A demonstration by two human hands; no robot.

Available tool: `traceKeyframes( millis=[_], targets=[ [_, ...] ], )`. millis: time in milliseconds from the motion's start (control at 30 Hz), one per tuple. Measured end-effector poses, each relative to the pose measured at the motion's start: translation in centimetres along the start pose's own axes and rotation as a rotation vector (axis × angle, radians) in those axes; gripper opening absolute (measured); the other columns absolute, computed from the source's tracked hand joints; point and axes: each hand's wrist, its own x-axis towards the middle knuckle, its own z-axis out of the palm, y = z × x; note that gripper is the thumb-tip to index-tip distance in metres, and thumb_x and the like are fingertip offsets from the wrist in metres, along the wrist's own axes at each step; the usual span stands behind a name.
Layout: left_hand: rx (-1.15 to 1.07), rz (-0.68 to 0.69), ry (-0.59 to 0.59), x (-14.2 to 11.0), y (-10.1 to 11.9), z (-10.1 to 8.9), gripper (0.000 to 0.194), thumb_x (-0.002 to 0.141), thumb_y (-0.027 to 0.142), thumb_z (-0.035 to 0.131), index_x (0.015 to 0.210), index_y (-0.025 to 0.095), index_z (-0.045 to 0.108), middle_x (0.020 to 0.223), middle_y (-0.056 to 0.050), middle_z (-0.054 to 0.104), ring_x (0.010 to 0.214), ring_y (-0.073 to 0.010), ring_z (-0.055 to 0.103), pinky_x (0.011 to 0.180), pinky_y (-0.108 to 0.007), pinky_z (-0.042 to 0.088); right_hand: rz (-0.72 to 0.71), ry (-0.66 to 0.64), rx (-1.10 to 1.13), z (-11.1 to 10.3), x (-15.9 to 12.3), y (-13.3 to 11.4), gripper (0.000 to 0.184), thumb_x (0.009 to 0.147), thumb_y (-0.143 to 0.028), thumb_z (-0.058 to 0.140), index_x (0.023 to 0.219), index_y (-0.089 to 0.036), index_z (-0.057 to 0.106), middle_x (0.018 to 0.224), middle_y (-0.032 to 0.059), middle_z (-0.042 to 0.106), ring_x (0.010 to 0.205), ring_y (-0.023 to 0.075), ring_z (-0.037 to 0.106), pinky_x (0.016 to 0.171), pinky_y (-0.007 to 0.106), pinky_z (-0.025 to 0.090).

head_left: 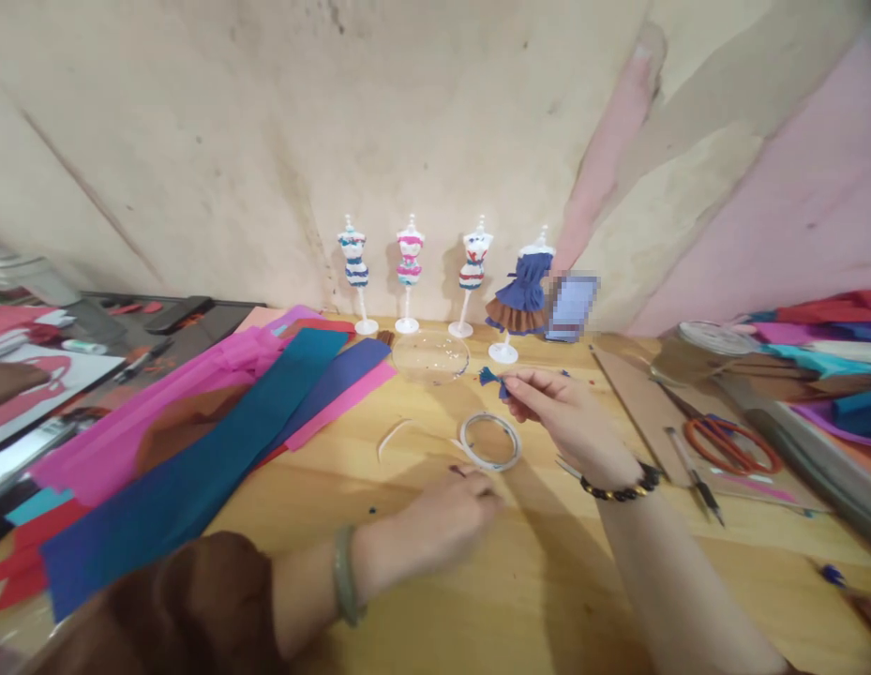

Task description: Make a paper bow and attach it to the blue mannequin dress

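My right hand (pixel 562 412) pinches a small blue paper tassel (pixel 489 378) above the wooden table (pixel 421 600). My left hand (pixel 442 520) rests low on the table with its fingers curled, a tiny dark bit at its fingertips near a roll of clear tape (pixel 489 442). A curled white strip (pixel 393 434) lies left of the tape. A clear round lid (pixel 430 356) lies behind them. Several small doll mannequins stand at the wall; the rightmost mannequin (pixel 525 291) wears a blue and brown paper dress.
Sheets of pink, teal and blue crepe paper (pixel 196 450) cover the table's left side. On the right lie orange-handled scissors (pixel 730 442), a pen-like tool (pixel 695 473), a long ruler (pixel 638 403) and stacked coloured paper (pixel 815 366). A phone (pixel 572 305) leans against the wall.
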Motion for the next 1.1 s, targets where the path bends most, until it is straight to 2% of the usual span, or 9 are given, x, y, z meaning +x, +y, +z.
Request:
traceKeyframes(
  millis=[133,233,400,633,700,800,867,967,1100],
  targets=[
    [-0.290,0.132,-0.068,0.3,2.1,0.1,0.048,0.092,0.017,0.047,0.140,0.023,0.046,0.146,-0.003,0.049,0.136,-0.0146,0.043,0.113,-0.029,0.034,0.007,-0.010,-0.024,0.3,-0.3,0.2,0.033,0.076,-0.049,0.072,0.085,-0.017,0.071,0.066,-0.0008,0.061,0.059,0.0101,0.051,0.057,0.024,0.042],
    [-0.221,0.076,-0.011,-1.7,0.9,-1.8,0.034,0.093,0.018,0.048,0.124,0.023,0.060,0.128,-0.004,0.063,0.124,-0.0166,0.053,0.109,-0.032,0.037,0.003,-0.004,-0.030,0.2,-0.2,0.2,0.034,0.076,-0.050,0.072,0.084,-0.017,0.070,0.065,-0.0008,0.061,0.058,0.0101,0.051,0.057,0.024,0.042],
    [0.123,-0.266,0.045,-8.5,-3.2,-4.3,0.021,0.082,0.029,0.065,0.100,0.017,0.065,0.099,-0.009,0.065,0.096,-0.0238,0.058,0.092,-0.040,0.044,0.152,-0.103,-0.011,0.6,0.0,0.1,0.041,0.067,-0.055,0.077,0.079,-0.017,0.070,0.066,-0.0006,0.062,0.055,0.0089,0.051,0.054,0.023,0.043],
    [0.025,-0.392,-0.011,-11.8,-4.6,-4.5,0.030,0.094,0.016,0.035,0.075,0.019,0.059,0.085,-0.004,0.062,0.075,-0.0157,0.054,0.072,-0.028,0.045,0.526,-0.384,0.292,2.5,-5.7,4.4,0.033,0.067,-0.046,0.082,0.078,-0.017,0.072,0.069,0.0013,0.068,0.060,0.0108,0.062,0.063,0.025,0.050],
    [0.033,-0.369,-0.042,-11.4,-4.8,-4.7,0.028,0.091,0.012,0.036,0.073,0.019,0.058,0.079,-0.003,0.061,0.067,-0.0150,0.052,0.066,-0.027,0.043,0.496,-0.258,0.234,1.2,-7.1,5.7,0.035,0.065,-0.046,0.083,0.079,-0.016,0.073,0.070,0.0038,0.069,0.063,0.0140,0.063,0.062,0.027,0.051],
    [0.100,-0.348,-0.052,-10.8,-4.7,-5.3,0.026,0.089,0.012,0.039,0.074,0.019,0.059,0.077,-0.003,0.061,0.067,-0.0156,0.053,0.067,-0.028,0.042,0.238,0.395,0.076,-2.5,-7.4,6.3,0.040,0.060,-0.050,0.084,0.085,-0.020,0.073,0.079,0.0028,0.070,0.073,0.0166,0.064,0.066,0.027,0.053],
    [0.142,-0.355,-0.023,-10.5,-4.6,-5.6,0.024,0.089,0.015,0.040,0.080,0.019,0.061,0.083,-0.004,0.063,0.073,-0.0167,0.056,0.071,-0.028,0.042,0.150,0.613,0.153,-4.5,-6.8,6.0,0.044,0.055,-0.051,0.086,0.087,-0.023,0.071,0.083,0.0007,0.070,0.078,0.0170,0.065,0.072,0.028,0.054],
    [0.158,-0.450,0.091,-9.6,-4.9,-5.7,0.021,0.089,0.017,0.042,0.084,0.020,0.062,0.083,-0.003,0.065,0.075,-0.0177,0.059,0.070,-0.029,0.041,0.195,0.492,0.245,-4.5,-5.8,5.4,0.043,0.052,-0.048,0.088,0.081,-0.022,0.072,0.074,0.0009,0.068,0.069,0.0169,0.064,0.070,0.031,0.055],
    [0.134,-0.624,0.227,-7.4,-6.6,-6.0,0.020,0.090,0.030,0.047,0.078,0.018,0.058,0.072,-0.002,0.064,0.066,-0.0178,0.059,0.062,-0.028,0.038,0.300,0.187,0.363,-0.2,-5.0,5.1,0.039,0.054,-0.046,0.089,0.078,-0.019,0.072,0.065,0.0004,0.064,0.060,0.0144,0.059,0.067,0.032,0.054]
  ],
)
